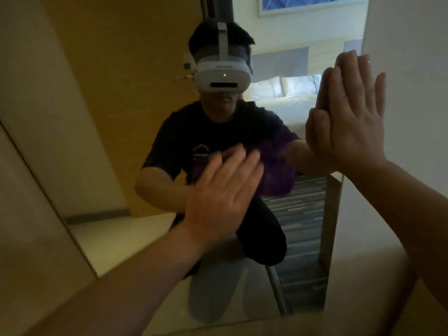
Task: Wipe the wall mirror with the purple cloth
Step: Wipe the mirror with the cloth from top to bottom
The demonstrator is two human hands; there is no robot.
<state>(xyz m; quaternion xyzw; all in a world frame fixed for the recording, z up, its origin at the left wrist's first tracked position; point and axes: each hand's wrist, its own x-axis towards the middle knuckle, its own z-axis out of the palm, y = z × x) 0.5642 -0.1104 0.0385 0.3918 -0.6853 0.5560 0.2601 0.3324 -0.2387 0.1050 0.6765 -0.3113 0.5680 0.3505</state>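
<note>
The wall mirror [135,76] fills most of the head view and reflects a kneeling person in a headset. My left hand [223,190] lies flat near the mirror's middle and presses the purple cloth [276,170] against the glass. The cloth bunches out past my fingertips on the right, and my fingers look blurred. My right hand [354,117] rests with flat, spread fingers against the glass by the mirror's right edge, palm to palm with its reflection, and holds nothing.
A pale wall [407,57] borders the mirror on the right and another pale wall [29,214] on the left. The mirror's lower edge [218,323] runs near the floor. A bed with white pillows shows only as a reflection.
</note>
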